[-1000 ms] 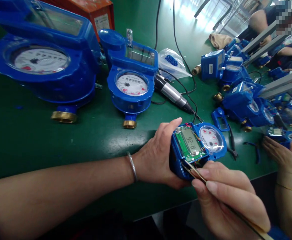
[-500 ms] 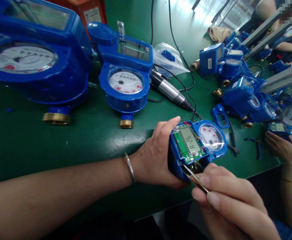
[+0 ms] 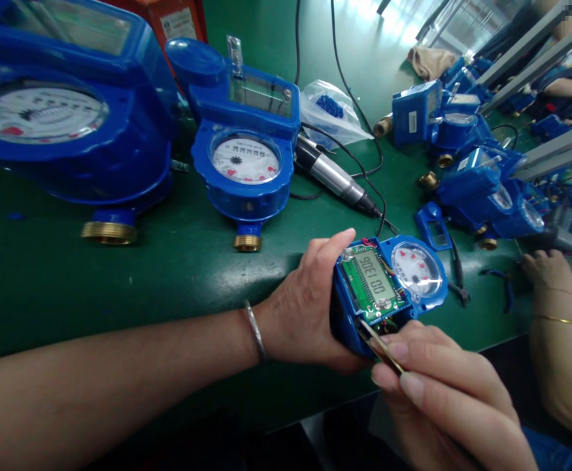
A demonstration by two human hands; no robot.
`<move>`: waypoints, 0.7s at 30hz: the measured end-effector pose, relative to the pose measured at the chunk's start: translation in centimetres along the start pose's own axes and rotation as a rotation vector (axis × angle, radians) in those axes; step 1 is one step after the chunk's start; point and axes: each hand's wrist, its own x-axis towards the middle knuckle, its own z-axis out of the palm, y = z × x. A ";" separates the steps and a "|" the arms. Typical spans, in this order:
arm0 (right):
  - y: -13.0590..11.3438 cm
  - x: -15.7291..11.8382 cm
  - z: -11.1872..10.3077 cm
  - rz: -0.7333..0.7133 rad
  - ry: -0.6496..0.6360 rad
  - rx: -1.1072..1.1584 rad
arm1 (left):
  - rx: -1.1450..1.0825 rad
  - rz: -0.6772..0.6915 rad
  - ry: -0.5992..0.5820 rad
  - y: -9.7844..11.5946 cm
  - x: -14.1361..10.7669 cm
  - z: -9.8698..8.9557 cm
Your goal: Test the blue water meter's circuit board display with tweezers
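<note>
- Left hand (image 3: 305,307) grips the opened blue meter (image 3: 388,294) around its case, over the green table (image 3: 182,294); I can't tell whether its base rests there.
- Right hand (image 3: 452,386) pinches tweezers (image 3: 378,341), their tips at the near corner of the circuit board (image 3: 353,288); I can't see whether they hold anything.
- I judge a loosened pinch could let the tips skid, scratching the board or snagging the wires (image 3: 386,265).
- Should the left grip slacken, the meter could twist against the tips.
</note>
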 end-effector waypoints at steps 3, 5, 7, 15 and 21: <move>-0.5 0.8 0.2 -0.012 -0.072 -0.027 | 0.006 0.009 0.004 0.1 0.0 0.0; -0.8 1.4 0.2 -0.012 -0.089 -0.034 | 0.001 0.001 -0.005 0.0 0.0 -0.1; -1.1 1.7 0.0 0.003 -0.094 -0.038 | -0.012 -0.005 -0.013 -0.1 0.0 -0.1; -1.7 1.8 -1.6 0.101 -0.128 -0.042 | -0.076 -0.081 -0.004 0.1 -0.3 0.3; -1.3 -0.2 -0.6 -0.002 -0.063 -0.056 | -0.039 -0.033 0.009 0.5 -0.3 0.4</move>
